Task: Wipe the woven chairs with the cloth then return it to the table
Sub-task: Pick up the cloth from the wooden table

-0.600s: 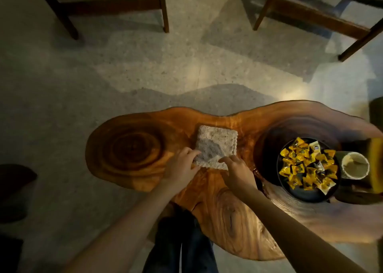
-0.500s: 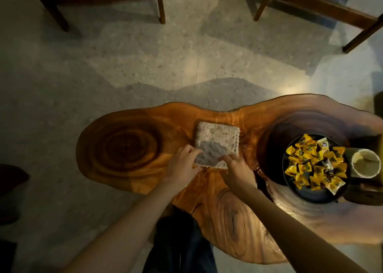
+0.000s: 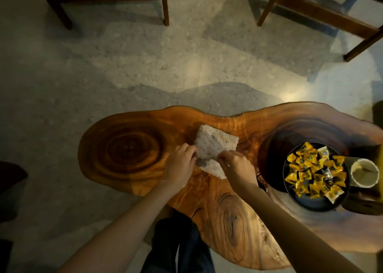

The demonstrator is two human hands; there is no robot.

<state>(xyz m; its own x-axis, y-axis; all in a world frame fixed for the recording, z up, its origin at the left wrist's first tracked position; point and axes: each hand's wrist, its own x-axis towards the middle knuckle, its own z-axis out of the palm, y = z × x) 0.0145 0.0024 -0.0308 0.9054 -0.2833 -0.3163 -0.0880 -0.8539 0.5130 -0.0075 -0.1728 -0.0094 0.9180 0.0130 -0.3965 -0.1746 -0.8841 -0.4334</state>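
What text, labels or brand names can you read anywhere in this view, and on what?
No text is legible.
Dark print on the yellow candy wrappers in the round black bowl: too blurred to read.
Dark mark on the white wrappers: too small to read.

Lounge or home sitting area: glossy live-edge wooden slab coffee table (image 3: 128,152), black round bowl of yellow wrapped sweets (image 3: 315,202), dark wooden chair legs (image 3: 165,5), speckled terrazzo floor (image 3: 103,65)

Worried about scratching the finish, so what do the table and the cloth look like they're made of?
The table looks like a solid wood slab with glossy varnish: growth rings, wavy edge, glare. The cloth seems a coarse pale textile with a nubby surface; the fibre is unclear.
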